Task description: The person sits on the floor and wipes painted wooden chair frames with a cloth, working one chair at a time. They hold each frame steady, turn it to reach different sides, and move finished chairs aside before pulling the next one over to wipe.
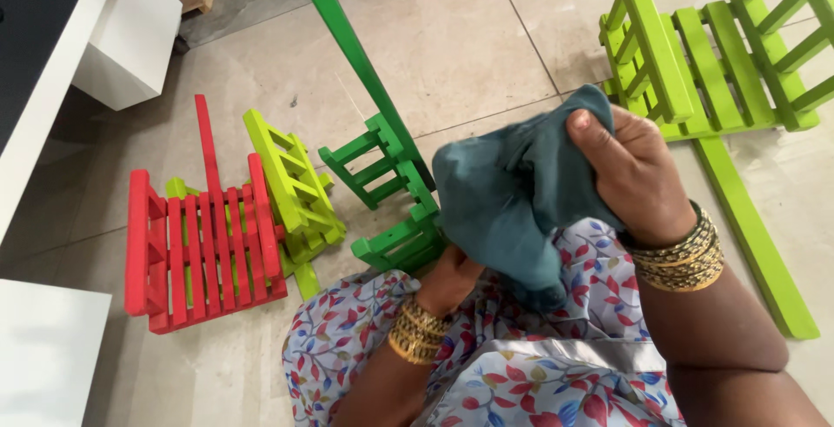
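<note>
1. Hands: right hand point(638, 179) is clenched on a bunched dark teal cloth point(512, 201), thumb pressed over its upper fold. The cloth hangs between both hands, above the lap.

2. Left hand point(447, 279) is lower and mostly hidden beneath the cloth. It sits at the near end of a dark green slatted wooden rack point(391, 184); the fingers are out of view, so I cannot tell whether they grip the rack or only steady it.

3. Key relation: the dark green rack lies just left of the cloth and touches or nearly touches its left edge. Its long rail runs from the left hand up and away toward the top of the view, tilted leftward. The left hand is the nearer one to the rack; the right hand, with the cloth, stands just right of it.

4. Surroundings on the tiled floor point(486, 53): a red slatted rack point(204, 249) lies flat at left, with a lime green rack point(291, 184) leaning on edge just beside it. A larger lime green rack point(712, 62) lies well apart at upper right, one long leg extending toward the near right.

5. White furniture point(130, 36) stands along the left edge. Both wrists carry gold bangles; a floral garment point(521, 366) covers the lap.
</note>
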Demonstrator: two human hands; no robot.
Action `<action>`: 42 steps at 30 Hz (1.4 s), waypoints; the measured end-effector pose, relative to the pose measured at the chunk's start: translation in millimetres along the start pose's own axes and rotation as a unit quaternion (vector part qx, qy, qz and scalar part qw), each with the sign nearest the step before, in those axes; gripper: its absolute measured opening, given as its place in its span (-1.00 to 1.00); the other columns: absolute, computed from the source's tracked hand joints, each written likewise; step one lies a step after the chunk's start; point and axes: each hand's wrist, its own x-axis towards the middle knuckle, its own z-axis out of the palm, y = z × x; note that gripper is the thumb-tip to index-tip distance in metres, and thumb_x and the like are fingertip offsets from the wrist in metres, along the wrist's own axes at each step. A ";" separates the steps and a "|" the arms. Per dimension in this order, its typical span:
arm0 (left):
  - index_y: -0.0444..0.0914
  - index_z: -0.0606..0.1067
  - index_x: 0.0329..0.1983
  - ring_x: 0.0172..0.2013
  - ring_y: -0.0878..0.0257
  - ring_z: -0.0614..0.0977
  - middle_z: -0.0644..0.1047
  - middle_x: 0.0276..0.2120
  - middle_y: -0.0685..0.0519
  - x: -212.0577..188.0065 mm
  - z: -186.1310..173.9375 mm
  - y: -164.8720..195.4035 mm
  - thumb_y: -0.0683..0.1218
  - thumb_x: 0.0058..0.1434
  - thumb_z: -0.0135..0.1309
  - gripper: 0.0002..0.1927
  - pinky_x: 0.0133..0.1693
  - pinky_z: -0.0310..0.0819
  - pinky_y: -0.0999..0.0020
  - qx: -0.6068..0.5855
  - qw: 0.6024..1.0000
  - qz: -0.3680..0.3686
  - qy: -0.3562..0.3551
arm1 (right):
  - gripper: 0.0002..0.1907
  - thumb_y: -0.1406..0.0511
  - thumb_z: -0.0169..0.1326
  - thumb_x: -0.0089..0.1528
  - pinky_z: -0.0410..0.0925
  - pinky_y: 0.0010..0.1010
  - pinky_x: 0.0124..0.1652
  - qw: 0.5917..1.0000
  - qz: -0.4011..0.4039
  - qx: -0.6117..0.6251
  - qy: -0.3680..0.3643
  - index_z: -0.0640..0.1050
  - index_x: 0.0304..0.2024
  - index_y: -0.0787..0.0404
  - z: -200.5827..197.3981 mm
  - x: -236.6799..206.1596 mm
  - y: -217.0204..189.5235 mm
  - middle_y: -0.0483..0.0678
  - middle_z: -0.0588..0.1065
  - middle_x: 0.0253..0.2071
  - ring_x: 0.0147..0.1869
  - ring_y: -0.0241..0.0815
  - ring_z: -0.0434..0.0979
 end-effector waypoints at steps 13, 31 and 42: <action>-0.41 0.33 0.39 0.21 0.10 0.52 0.48 0.25 -0.09 -1.7 -123.1 43.9 0.04 0.45 0.15 -0.40 0.28 0.39 0.08 -0.399 0.911 0.071 0.075 | -0.82 0.38 0.08 0.45 0.50 -0.53 -0.05 0.986 -0.121 -0.011 0.115 0.51 0.09 0.30 -66.6 2.9 -49.7 -0.01 0.59 -0.11 -0.13 -0.31 0.61; -0.40 0.48 0.13 -0.06 0.27 0.61 0.61 -0.02 -0.01 -19.2 -153.4 71.9 -0.02 0.52 -0.06 -0.65 0.03 0.45 0.35 -0.376 0.904 0.029 0.200 | -0.03 0.50 0.24 0.12 0.55 -0.52 -0.17 0.988 -0.023 -0.018 -0.149 0.28 0.55 -0.12 -98.2 13.9 -18.4 0.07 0.59 0.00 -0.09 -0.25 0.68; -0.36 0.52 -0.09 -0.27 0.48 0.48 0.54 -0.27 0.18 -59.3 -206.1 105.9 -0.01 0.54 -0.07 -0.69 -0.20 0.35 0.53 0.024 0.934 -0.010 0.356 | -0.72 0.54 0.02 0.51 0.43 -0.39 0.21 0.980 -0.124 -0.137 0.075 0.47 0.27 0.36 -173.0 17.5 2.9 0.14 0.53 0.07 0.06 -0.17 0.57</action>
